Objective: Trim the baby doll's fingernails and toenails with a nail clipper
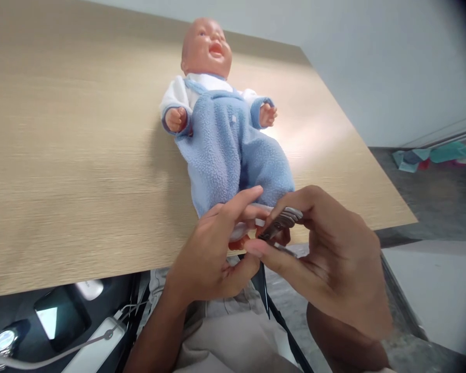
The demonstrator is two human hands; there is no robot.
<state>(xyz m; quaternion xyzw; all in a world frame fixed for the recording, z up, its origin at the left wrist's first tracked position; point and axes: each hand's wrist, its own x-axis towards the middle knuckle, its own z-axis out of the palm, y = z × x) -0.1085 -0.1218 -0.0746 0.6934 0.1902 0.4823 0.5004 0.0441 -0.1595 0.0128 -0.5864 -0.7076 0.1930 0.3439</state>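
A baby doll (221, 129) in blue fleece overalls and a white top lies on its back, its feet towards me at the table's near edge. My left hand (217, 248) is closed around one of the doll's feet (238, 243), which shows only in part between my fingers. Between the thumb and fingers of my right hand (330, 254) is a metal nail clipper (281, 224) with a ridged lever. Its tip is close to the foot and to my left fingers; whether it touches is hidden.
The wooden table (81, 145) ends just in front of my lap. Below its left edge, a black surface holds a watch (3, 341), a dark phone-like device (62, 316) and a white power bank (97, 347) with a cable. Coloured items (435, 155) lie on the floor at right.
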